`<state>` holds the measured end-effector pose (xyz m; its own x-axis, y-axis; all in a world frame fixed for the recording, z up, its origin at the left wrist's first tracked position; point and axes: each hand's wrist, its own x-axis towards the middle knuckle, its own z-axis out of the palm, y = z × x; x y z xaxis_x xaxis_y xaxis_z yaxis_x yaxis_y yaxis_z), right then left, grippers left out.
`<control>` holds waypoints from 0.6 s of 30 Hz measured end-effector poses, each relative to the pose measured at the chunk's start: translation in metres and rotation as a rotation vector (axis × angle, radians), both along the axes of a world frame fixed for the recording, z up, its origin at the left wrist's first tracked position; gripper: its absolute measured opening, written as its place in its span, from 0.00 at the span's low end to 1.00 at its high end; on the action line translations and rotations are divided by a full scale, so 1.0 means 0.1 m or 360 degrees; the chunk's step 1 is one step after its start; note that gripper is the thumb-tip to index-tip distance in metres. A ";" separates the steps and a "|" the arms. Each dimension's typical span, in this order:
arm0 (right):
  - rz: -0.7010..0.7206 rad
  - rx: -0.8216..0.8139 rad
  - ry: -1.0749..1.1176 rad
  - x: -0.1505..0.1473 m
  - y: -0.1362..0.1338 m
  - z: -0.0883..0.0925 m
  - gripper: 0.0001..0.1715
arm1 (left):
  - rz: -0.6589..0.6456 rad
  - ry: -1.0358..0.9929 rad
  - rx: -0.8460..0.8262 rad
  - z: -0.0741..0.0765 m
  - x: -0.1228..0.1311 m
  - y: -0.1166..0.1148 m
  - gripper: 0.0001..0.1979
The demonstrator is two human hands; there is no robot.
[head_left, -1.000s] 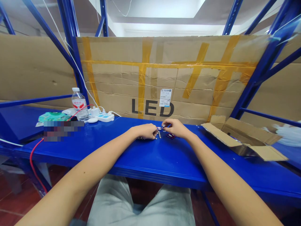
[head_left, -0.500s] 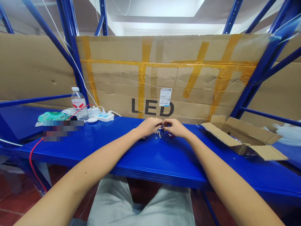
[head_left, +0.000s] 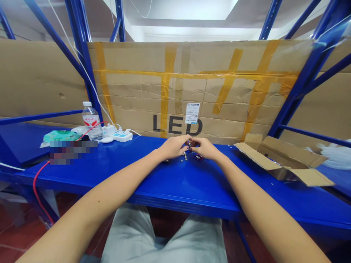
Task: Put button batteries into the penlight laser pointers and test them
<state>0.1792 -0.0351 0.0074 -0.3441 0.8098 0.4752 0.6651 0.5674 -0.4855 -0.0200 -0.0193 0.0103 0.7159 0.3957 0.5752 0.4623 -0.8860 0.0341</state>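
Observation:
My left hand (head_left: 175,146) and my right hand (head_left: 203,147) meet over the far middle of the blue table (head_left: 175,182). Their fingers are bent inward and nearly touch. Between the fingertips is a small shiny object (head_left: 189,144), too small to name; the right fingers pinch it. The left fingers curl close to it, and what they hold is hidden. Just below the hands lie several small round silver pieces (head_left: 185,156). A few dark red and metallic pieces (head_left: 198,157) lie under the right hand. Small dark bits (head_left: 166,160) sit beside the left wrist.
An open cardboard box (head_left: 285,160) stands on the right. At the left are a water bottle (head_left: 91,122), a white power strip (head_left: 122,136), a green packet (head_left: 61,135) and a red cable (head_left: 37,182). A tall cardboard sheet (head_left: 131,95) closes off the back between blue posts.
The left hand's fingers have shifted slightly up and right, arching over the right fingertips. The left thumb stands more apart from its fingers. The other things stay in place.

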 end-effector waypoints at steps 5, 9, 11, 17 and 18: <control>0.0013 -0.0043 -0.0014 0.01 0.02 -0.03 0.04 | 0.0069 0.0161 -0.0080 -0.01 0.00 0.00 0.10; 0.0005 -0.0032 -0.0038 0.01 0.02 -0.03 0.03 | 0.0105 0.0137 -0.0122 0.02 0.00 -0.03 0.11; -0.0041 -0.0008 -0.0027 0.02 0.02 -0.02 0.05 | 0.0126 0.0094 -0.0132 0.05 -0.01 -0.04 0.12; -0.0165 0.0019 -0.0118 0.05 0.02 0.00 0.09 | -0.0020 0.0612 -0.0224 0.07 -0.08 0.00 0.08; -0.0170 0.0021 -0.0126 0.05 0.02 0.00 0.09 | -0.0050 0.0701 -0.0230 0.05 -0.08 0.01 0.08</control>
